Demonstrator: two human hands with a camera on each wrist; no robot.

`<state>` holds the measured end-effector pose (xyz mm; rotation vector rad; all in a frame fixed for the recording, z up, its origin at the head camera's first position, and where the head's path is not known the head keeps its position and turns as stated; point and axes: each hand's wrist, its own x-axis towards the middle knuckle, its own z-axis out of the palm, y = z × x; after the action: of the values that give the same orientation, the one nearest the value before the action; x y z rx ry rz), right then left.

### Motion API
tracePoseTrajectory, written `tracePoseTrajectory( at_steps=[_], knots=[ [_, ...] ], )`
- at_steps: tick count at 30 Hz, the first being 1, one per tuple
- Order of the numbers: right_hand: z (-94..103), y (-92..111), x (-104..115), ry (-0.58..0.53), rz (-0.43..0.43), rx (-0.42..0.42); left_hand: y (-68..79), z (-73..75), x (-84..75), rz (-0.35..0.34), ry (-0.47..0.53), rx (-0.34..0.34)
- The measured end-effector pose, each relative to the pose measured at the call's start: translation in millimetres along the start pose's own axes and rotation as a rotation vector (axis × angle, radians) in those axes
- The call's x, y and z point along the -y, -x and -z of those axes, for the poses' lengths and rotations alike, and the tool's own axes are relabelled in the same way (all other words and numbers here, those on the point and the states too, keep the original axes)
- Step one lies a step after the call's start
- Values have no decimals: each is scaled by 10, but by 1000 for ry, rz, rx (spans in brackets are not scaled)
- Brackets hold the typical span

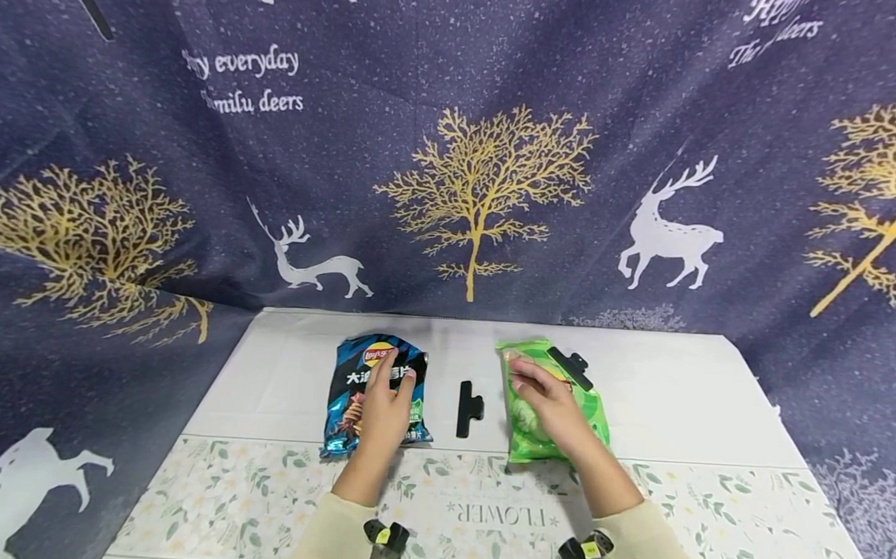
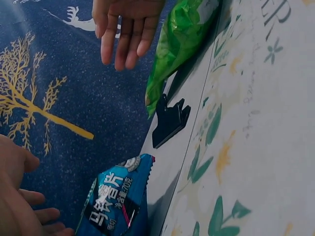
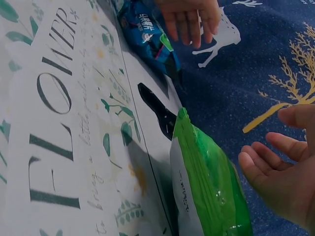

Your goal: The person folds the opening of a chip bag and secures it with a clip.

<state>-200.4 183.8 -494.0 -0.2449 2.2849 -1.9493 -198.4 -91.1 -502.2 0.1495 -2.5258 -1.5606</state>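
1. Hanging behind the table, a dark blue cloth [image 1: 333, 166] fills the far side of the scene and runs down both left and right; it bears gold trees, white deer and white lettering, with folds at the left.
2. The table has two zones: a plain white far surface [image 1: 668, 397] and a near floral covering [image 1: 220, 503] printed with green leaves, pale flowers and the word FLOWER. A straight line divides them.
3. A blue chip bag [image 1: 344, 392] lies flat at the left, mostly on the white surface, its near edge reaching the dividing line.
4. A green chip bag [image 1: 526, 425] lies at the right, its near edge likewise at that line.
5. A black clip [image 1: 466, 409] lies between the two bags, touching neither. A second black clip [image 1: 570, 368] sits across the far right corner of the green chip bag; whether it is fastened cannot be told.
6. The left hand [image 1: 386, 406] is over the blue chip bag, fingers extended and loose, grasping nothing.
7. The right hand [image 1: 551, 401] is over the green chip bag, fingers slightly bent and released; the wrist views show a gap beneath it.
8. Obstructions: the hands hide parts of both bags. Forearms in cream sleeves [image 1: 335, 533], with black wrist devices [image 1: 393, 536], cross the floral covering and hide part of its print.
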Motion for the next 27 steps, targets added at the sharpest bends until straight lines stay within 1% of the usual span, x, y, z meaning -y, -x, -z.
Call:
tracePoseTrajectory(
  at_steps=[4, 7, 11, 15, 20, 27],
  knots=[
    [-35, -5, -1, 24, -13, -20, 7, 26, 6, 13, -2, -1],
    [-67, -10, -16, 38, -34, -23, -9, 36, 27, 6, 3, -13],
    [-110, -8, -13, 38, -45, -3, -21, 49, 58, 3, 16, -26],
    [-155, 1, 12, 21, -27, 25, -17, 76, 70, 22, 24, -33],
    [-202, -3, 16, -5, -31, 64, -29, 110, 103, 39, -2, -38],
    [-260, -16, -1, 3, -46, 82, -38, 180, 171, 73, -40, -38]
  ],
)
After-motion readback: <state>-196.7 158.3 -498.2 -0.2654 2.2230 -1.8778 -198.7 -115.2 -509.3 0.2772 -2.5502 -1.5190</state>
